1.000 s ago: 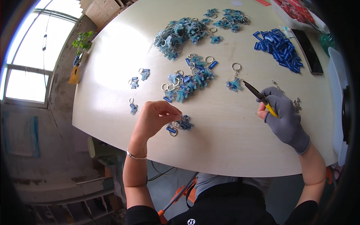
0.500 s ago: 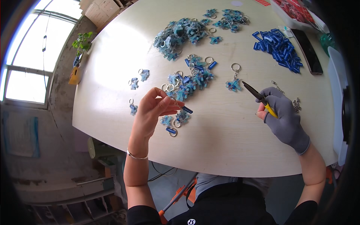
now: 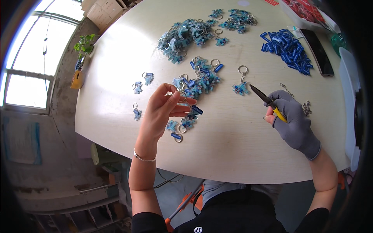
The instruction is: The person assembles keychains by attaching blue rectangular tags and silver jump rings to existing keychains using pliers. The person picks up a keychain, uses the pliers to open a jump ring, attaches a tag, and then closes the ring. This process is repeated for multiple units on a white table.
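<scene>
My bare left hand [image 3: 163, 106] pinches a keychain by its metal ring [image 3: 182, 97], and a dark blue tag [image 3: 197, 110] dangles beside the fingers. Beneath and beyond it lies a heap of keychains [image 3: 202, 81] with blue tags and teal charms. My right hand [image 3: 289, 116], in a grey glove that leaves fingertips bare, is closed round yellow-handled pliers [image 3: 268, 98], their dark jaws pointing up and left. Just left of the plier tips, a single keychain [image 3: 241, 88] with a teal charm lies flat. Small metal chain pieces [image 3: 306, 108] are partly hidden beside the gloved hand.
A large pile of teal keychains [image 3: 186, 35] lies at the far middle. Loose blue tags [image 3: 287, 50] form a pile at far right, beside a dark phone [image 3: 318, 52]. A white bin with red packets [image 3: 305, 11] stands behind. Three keychains [image 3: 137, 112] lie apart at left.
My left hand has risen slightly and turned, bringing the ring higher above the heap, with the tag swung a little right. My right hand and the pliers have hardly moved.
</scene>
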Demonstrator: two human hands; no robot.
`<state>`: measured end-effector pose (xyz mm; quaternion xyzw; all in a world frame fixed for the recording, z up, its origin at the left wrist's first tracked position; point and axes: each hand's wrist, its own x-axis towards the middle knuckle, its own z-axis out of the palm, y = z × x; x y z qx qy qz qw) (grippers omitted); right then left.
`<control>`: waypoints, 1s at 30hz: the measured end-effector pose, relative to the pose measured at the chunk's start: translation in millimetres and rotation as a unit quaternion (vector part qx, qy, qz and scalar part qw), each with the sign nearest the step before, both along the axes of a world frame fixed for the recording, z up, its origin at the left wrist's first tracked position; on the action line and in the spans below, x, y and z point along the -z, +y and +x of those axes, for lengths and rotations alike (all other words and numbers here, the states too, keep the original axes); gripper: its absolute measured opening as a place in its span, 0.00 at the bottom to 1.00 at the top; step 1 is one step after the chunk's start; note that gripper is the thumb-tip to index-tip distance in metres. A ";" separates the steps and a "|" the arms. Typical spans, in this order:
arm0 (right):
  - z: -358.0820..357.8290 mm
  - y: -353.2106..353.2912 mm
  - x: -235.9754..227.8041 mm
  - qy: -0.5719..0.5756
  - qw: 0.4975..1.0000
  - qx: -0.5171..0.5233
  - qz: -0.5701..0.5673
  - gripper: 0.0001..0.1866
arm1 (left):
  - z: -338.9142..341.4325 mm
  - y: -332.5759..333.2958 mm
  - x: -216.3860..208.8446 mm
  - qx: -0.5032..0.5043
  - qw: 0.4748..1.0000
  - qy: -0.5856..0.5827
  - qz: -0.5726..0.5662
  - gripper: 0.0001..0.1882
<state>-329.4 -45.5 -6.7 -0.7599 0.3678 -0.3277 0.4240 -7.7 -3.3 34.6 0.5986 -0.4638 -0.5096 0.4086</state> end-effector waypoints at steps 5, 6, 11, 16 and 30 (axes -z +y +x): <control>0.5 0.4 -0.6 0.001 1.000 -0.001 0.000 0.04 | -4.0 -7.3 5.7 -0.011 0.999 0.000 -0.046 0.05; 1.0 0.5 -0.7 0.002 1.000 -0.001 0.003 0.04 | -6.2 -9.6 7.1 -0.023 0.998 0.002 -0.057 0.05; 2.1 1.4 -0.8 -0.005 1.000 -0.004 0.005 0.04 | 0.6 -10.4 17.3 -0.114 0.898 -0.370 -0.209 0.16; -0.6 1.0 -0.3 -0.006 1.000 0.004 0.018 0.04 | 5.7 19.1 5.3 0.083 0.821 -0.564 -0.032 0.13; 1.2 1.4 0.6 -0.001 1.000 -0.003 -0.009 0.04 | 30.1 35.5 14.7 0.061 0.991 -0.122 0.011 0.07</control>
